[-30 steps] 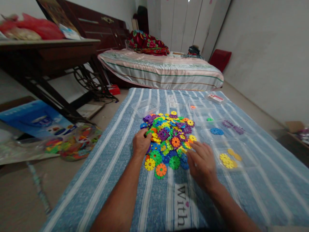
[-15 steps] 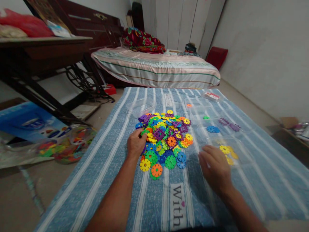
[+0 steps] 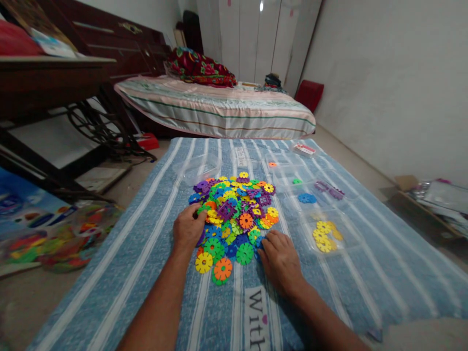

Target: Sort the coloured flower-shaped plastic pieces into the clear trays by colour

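A heap of colourful notched plastic discs [image 3: 231,210], with purple square pieces among them, lies on the striped cloth. At the heap's left edge is my left hand [image 3: 187,228], its fingers bent and closed at a green notched disc [image 3: 204,209]. My right hand [image 3: 281,261] reaches the lower right edge, fingers curled down over a blue notched disc [image 3: 259,242]; its fingertips are partly hidden. To the right, a clear plastic box [image 3: 349,242] holds several yellow discs [image 3: 325,236]. Behind it are blue discs [image 3: 307,198], purple pieces [image 3: 329,189] and a green disc [image 3: 297,182] in clear containers.
A clear box [image 3: 199,168] stands behind the heap at left. An orange disc [image 3: 272,165] and a red-and-white packet [image 3: 304,149] are at the far right. Beyond the cloth are a bed [image 3: 219,109], a sewing-machine table [image 3: 54,61] and bags of coloured pieces [image 3: 73,243] on the floor.
My right hand has moved left from beside the yellow-disc box to the heap's edge. Another yellow disc shows in that box. My left hand stays at the heap; the view has turned slightly right.
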Available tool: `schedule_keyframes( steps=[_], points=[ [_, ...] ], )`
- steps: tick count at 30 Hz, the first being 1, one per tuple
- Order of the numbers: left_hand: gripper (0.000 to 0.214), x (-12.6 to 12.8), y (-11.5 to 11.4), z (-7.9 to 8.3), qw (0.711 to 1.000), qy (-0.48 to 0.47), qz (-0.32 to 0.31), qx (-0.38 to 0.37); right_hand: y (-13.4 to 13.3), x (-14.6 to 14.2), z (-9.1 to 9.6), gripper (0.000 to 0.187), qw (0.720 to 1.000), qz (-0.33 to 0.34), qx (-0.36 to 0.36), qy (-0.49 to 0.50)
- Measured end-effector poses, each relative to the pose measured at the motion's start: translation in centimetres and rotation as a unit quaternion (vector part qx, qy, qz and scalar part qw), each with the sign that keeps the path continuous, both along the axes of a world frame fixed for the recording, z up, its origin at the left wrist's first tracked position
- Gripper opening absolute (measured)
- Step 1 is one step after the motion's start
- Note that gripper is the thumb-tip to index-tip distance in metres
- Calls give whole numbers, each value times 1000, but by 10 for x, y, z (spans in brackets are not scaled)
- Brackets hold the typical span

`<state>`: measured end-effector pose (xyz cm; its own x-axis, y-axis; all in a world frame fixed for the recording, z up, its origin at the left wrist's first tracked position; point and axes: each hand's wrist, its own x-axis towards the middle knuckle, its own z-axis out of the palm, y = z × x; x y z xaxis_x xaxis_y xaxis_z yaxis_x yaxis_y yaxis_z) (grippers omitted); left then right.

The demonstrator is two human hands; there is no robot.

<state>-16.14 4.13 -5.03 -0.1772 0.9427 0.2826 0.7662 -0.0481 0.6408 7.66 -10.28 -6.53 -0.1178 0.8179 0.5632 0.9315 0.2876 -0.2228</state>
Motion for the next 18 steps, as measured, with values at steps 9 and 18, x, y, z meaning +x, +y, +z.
schedule_keyframes(
  steps=[9,18],
  points=[
    [29,0,0,1,1000,7,-3,-14,3,13,9,23,996,46,73,15],
    [25,0,-1,1,1000,8,-11,-4,34,59,55,29,993,0,88,-77]
  ],
)
